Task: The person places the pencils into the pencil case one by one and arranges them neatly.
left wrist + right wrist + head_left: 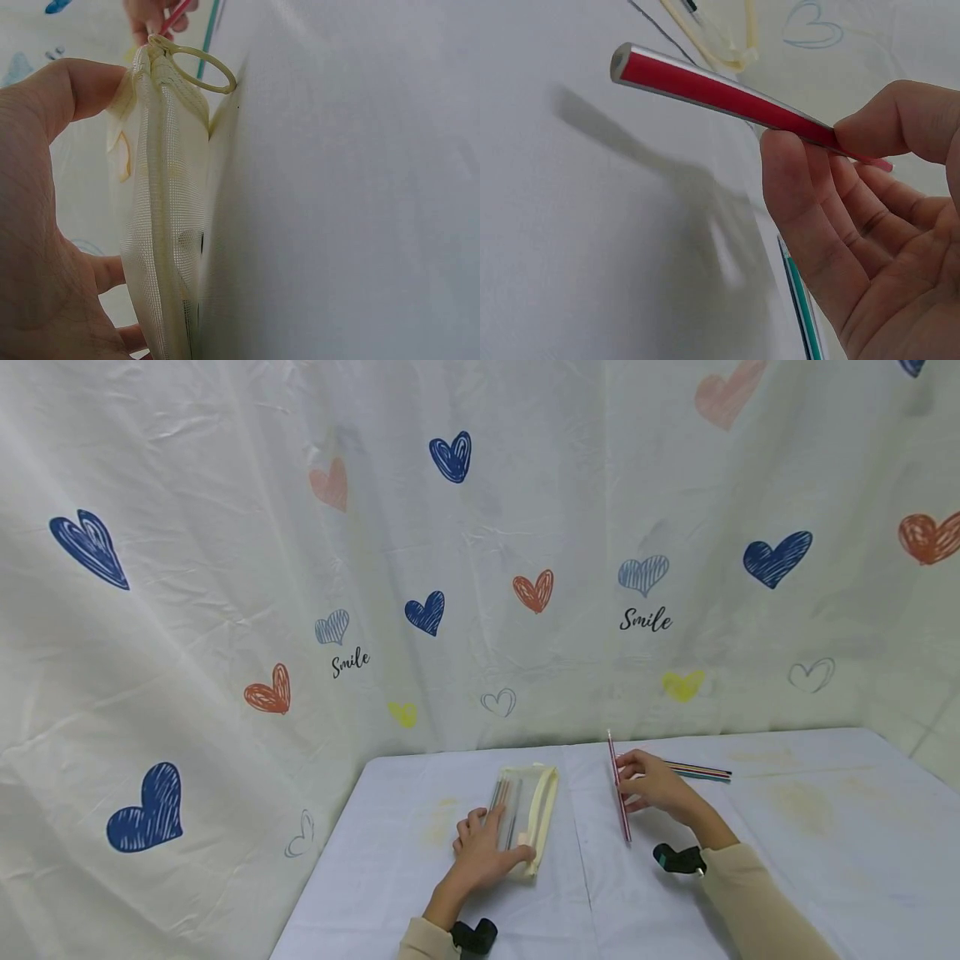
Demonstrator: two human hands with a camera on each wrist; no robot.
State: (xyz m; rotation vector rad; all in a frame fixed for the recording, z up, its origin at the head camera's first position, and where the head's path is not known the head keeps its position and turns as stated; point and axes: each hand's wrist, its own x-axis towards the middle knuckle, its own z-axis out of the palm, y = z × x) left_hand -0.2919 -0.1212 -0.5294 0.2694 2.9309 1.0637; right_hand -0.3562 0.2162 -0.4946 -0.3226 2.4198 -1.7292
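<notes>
A pale-yellow mesh zip pencil case (550, 802) lies on the table, with several pencils showing through its clear side. My left hand (480, 856) rests on it, fingers spread over the left part and thumb at the yellow zip edge. A ring-shaped zip pull (206, 67) sticks out from the end of the case in the left wrist view. My right hand (654, 787) pinches a red pencil with silver stripes (705, 88) between thumb and fingertips. It is held above the table, its flat unsharpened end pointing towards the camera in the right wrist view.
Several pencils (705, 772), one of them teal, lie together on the table just beyond my right hand. A white cloth (810, 877) covers the table. Behind it hangs a white curtain (570, 510) printed with hearts.
</notes>
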